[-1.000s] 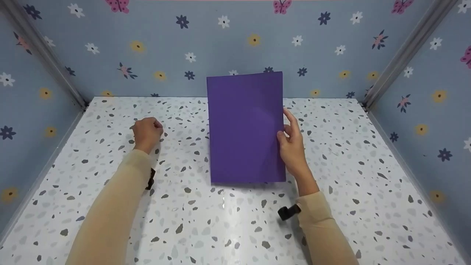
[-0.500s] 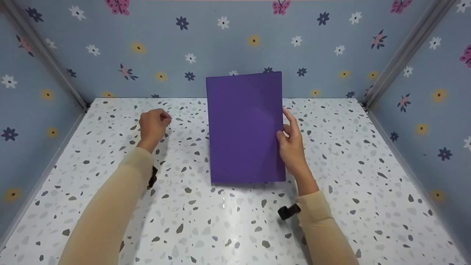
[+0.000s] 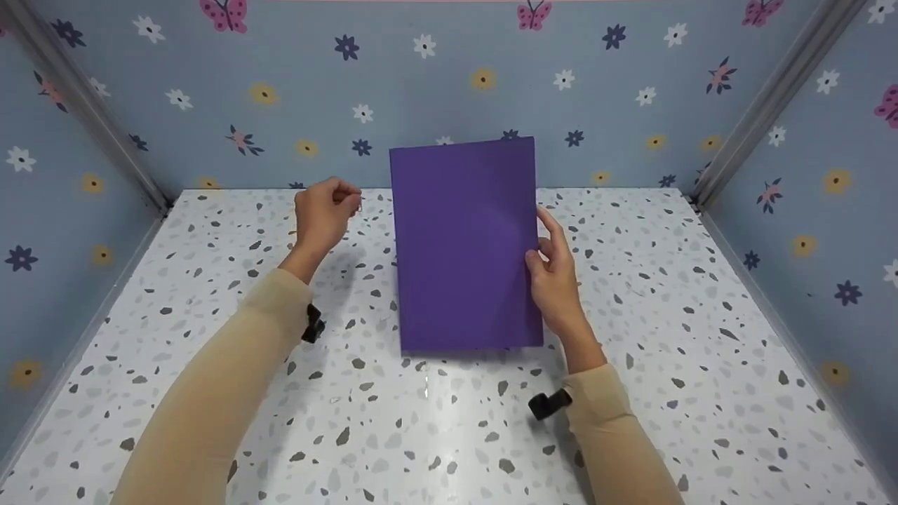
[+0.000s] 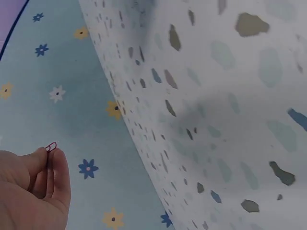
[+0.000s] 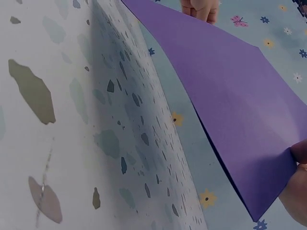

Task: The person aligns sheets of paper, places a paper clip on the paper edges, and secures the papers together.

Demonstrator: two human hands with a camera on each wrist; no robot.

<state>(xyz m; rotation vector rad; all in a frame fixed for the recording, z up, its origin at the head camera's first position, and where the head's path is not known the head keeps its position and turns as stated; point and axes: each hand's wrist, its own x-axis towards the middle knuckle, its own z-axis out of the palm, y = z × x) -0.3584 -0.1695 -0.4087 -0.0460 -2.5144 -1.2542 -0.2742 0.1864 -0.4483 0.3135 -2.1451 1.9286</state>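
Observation:
A purple sheet of card [image 3: 466, 245] stands upright, slightly tilted, in the middle of the head view. My right hand [image 3: 559, 287] grips its right edge, thumb on the front face and fingers behind. To the left of the card, raised over the back of the table, my left hand [image 3: 323, 216] pinches a small red paper clip [image 4: 52, 146] between thumb and fingertips. Only a wire loop of the clip shows; the rest is hidden by the fingers. A gap separates the left hand from the card's left edge.
The white speckled tabletop [image 3: 379, 428] spreads under both arms. A blue flowered wall panel [image 3: 421, 77] closes the back, with similar panels at both sides. Black wrist cameras [image 3: 549, 404] sit on the sleeves.
My left hand has risen from near the tabletop and moved rightward and back, toward the card's upper left, with the paper clip. The right hand and card have barely moved.

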